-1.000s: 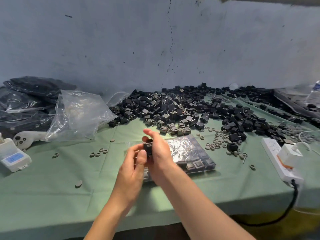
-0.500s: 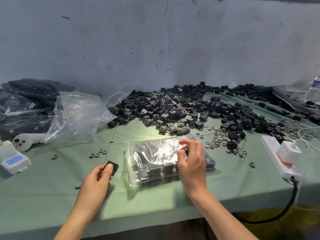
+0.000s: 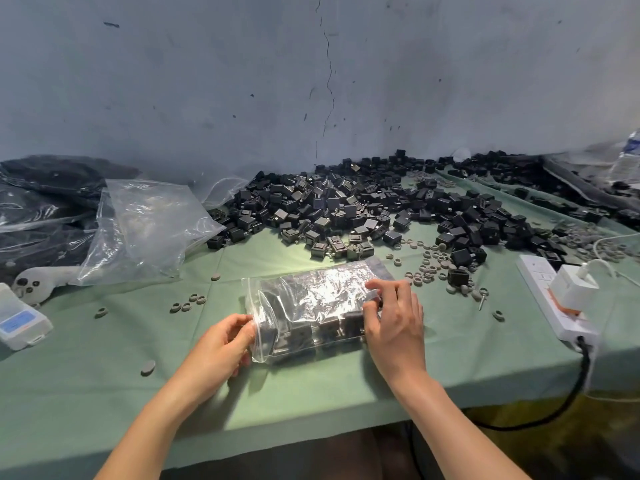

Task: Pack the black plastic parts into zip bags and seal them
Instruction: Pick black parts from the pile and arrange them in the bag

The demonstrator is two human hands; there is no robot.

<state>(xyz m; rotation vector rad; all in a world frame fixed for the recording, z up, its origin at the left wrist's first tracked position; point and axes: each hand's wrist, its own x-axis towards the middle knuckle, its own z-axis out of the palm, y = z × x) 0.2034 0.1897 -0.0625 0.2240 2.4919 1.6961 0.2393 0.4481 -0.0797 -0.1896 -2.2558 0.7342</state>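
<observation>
Left hand on parts-filled zip bag

We cannot tell whether zip bag mouth sealed; left hand partly covers it; bottle cropped at right edge.

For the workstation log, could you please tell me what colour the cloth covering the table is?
A plain pale green table cloth, best seen in the head view.
</observation>
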